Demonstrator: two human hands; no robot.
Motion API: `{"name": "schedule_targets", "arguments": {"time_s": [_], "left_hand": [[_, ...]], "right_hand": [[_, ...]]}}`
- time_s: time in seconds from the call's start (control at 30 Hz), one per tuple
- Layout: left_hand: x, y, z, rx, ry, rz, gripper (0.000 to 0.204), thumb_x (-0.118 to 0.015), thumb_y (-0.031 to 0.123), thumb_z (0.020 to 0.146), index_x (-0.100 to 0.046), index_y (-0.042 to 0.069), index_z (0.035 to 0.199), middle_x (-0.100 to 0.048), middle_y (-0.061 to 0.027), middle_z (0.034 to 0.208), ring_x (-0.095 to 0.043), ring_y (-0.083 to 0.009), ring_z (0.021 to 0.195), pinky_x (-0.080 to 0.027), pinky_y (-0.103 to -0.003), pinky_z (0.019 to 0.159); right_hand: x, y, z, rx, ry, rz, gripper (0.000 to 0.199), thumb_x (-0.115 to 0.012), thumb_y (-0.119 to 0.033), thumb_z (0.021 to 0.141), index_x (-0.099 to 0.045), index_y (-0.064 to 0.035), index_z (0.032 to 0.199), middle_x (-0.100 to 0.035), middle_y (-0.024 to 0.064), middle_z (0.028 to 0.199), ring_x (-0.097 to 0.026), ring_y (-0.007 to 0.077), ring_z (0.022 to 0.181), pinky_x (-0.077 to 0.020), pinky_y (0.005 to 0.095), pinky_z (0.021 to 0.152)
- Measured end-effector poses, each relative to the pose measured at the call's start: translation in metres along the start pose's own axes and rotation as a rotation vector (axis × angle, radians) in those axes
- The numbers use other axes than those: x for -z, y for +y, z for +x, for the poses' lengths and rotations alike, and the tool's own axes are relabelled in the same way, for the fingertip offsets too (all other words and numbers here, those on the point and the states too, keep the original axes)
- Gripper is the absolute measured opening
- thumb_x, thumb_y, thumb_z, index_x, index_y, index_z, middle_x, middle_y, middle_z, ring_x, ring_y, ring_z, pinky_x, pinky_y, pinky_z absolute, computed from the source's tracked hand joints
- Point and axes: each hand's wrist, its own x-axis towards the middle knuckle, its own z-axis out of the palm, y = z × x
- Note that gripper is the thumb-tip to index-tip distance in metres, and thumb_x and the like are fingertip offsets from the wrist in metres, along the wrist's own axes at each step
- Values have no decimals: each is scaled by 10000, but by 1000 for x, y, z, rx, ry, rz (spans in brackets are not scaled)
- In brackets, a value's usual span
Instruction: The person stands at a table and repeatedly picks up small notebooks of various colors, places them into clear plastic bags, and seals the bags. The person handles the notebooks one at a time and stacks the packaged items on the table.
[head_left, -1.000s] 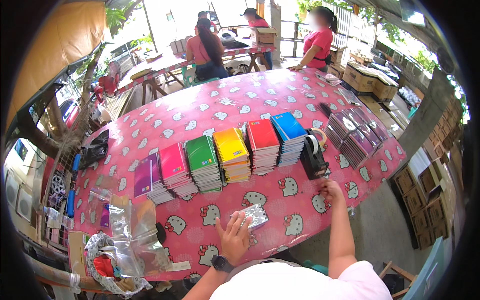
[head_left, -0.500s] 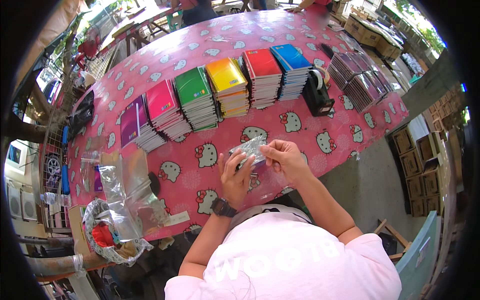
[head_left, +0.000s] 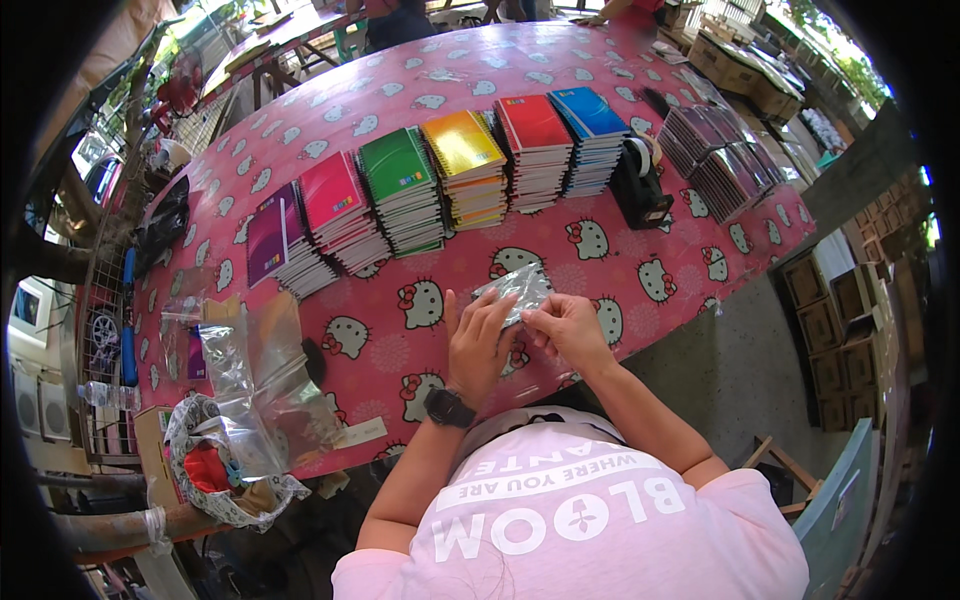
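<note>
Near the front edge of the table I have a small pack in clear, crinkled plastic (head_left: 522, 287); what is inside is hard to make out beneath the glare. My left hand (head_left: 478, 345), with a dark watch on its wrist, grips the pack's left side, fingers laid over the top. At its right edge, my right hand (head_left: 568, 328) pinches the plastic between thumb and fingers. Beyond both hands runs a row of spiral notebook stacks: purple (head_left: 268, 232), pink (head_left: 330, 195), green (head_left: 397, 165), yellow (head_left: 462, 143), red (head_left: 533, 122) and blue (head_left: 588, 110).
A black tape dispenser (head_left: 640, 190) stands right of the blue stack, and wrapped dark packs (head_left: 720, 160) lie beyond it. Loose clear plastic bags (head_left: 265, 370) and a cloth-lined basket (head_left: 190, 430) are at the left. Cardboard boxes (head_left: 835, 360) are stacked off the right side. People stand beyond the far edge.
My right hand has moved slightly lower along the pack's edge, still pinching the plastic. The left fingers have shifted over the pack. The whole view has tilted a little.
</note>
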Motion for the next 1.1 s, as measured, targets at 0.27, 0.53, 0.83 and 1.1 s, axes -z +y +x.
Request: {"name": "schedule_targets", "arguments": {"time_s": [0.27,0.53,0.83,1.1], "left_hand": [[37,13,28,15,-142,104,568,-737,194,699,-550,132,1231,-541,-79,1176,-438,-259,1212,-216,-490,1071],[16,-18,12,146,-157,-188,719,-759,182,661,-467,106,1314,-560,-123,1141,-569,-285,1002,-483,-342,822],[22,-12,32,282,-263,-320,633,-781,211,653,-492,20,1183,-560,-153,1095,-556,-305,1025,-440,-359,895],[18,11,3,-98,-231,-181,587,-793,123,599,-525,95,1121,-572,-98,1138,-492,-302,1133,-367,-441,989]], "right_hand": [[4,12,-6,20,-85,177,197,-676,-189,834,-566,-40,765,-576,25,623,-504,59,478,-403,182,429],[-3,31,-17,62,-84,383,211,-678,-208,841,-556,-38,815,-587,22,678,-502,50,529,-425,189,493],[1,62,8,143,111,-381,288,-651,-284,854,-606,0,842,-629,57,720,-559,94,597,-432,249,499],[30,57,8,-437,-493,1058,572,-464,-428,886,-448,18,1245,-572,183,1165,-598,303,1026,-505,417,850]]}}
